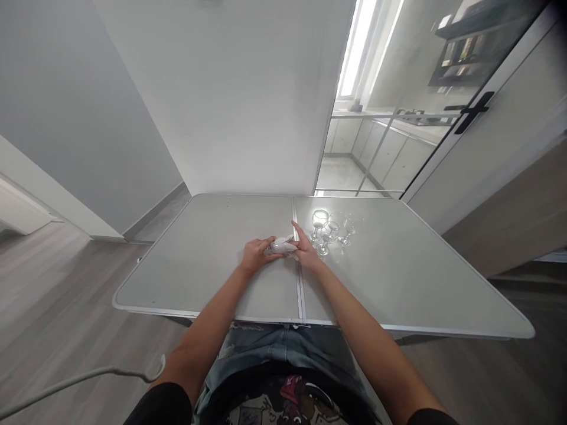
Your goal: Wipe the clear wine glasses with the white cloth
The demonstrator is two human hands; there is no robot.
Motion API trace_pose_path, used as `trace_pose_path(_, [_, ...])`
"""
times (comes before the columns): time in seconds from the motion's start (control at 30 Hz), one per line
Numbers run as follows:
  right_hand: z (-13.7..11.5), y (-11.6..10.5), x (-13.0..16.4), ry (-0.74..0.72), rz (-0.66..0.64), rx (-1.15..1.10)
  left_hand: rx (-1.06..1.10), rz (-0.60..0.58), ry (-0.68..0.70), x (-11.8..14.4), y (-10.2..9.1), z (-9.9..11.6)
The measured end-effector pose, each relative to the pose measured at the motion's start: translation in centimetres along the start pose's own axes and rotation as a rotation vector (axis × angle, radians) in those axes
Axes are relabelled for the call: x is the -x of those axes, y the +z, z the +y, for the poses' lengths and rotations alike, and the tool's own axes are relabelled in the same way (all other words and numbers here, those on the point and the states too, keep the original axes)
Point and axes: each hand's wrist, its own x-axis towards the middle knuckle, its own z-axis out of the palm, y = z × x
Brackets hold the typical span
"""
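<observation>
Over the middle of the table, my left hand (257, 254) is closed round one end of a clear glass (275, 246), which lies sideways between my hands. My right hand (307, 251) grips a crumpled whitish cloth (289, 244) at the glass's other end, its index finger stretched out away from me. Fingers and cloth hide much of this glass, so its full shape is hard to make out. Just right of my right hand stands a group of several clear stemmed glasses (331, 227), close together on the table.
The pale grey folding table (398, 265) has a metal-edged seam (300, 295) down its middle. A white wall (248, 106) rises behind it. At the right is a glazed door with a black handle (475, 112). A pale cable (106, 372) hangs at lower left.
</observation>
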Motion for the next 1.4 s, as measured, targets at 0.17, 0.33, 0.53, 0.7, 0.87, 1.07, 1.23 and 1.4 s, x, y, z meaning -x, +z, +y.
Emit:
trace_pose_path(0.17, [-0.1,0.7,0.0,-0.087,-0.048,0.241,-0.008,-0.021,0.027,0.0,0.1,0.0])
trace_pose_path(0.33, [0.3,1.1,-0.1,-0.041,-0.029,0.292,-0.04,0.011,0.035,0.2,0.3,-0.3])
trace_pose_path(0.53, [-0.2,0.2,-0.2,0.04,0.008,-0.029,-0.023,0.077,0.022,0.0,0.3,-0.3])
trace_pose_path(0.7, [-0.6,0.3,-0.1,0.001,0.007,-0.059,0.008,0.126,0.03,0.0,0.4,-0.2])
trace_pose_path(0.87, [-0.1,1.2,-0.3,-0.068,-0.029,0.276,-0.022,0.081,0.036,0.3,0.6,-0.5])
trace_pose_path(1.07, [-0.4,0.6,-0.3,0.032,0.006,0.037,-0.008,0.122,0.033,0.2,0.3,-0.5])
trace_pose_path(1.23, [-1.1,0.1,0.1,-0.023,0.036,-0.07,0.04,0.15,0.012,0.0,0.3,-0.2])
trace_pose_path(1.4, [-0.3,0.9,-0.1,-0.136,-0.033,0.292,0.007,0.111,0.036,0.1,0.3,-0.3])
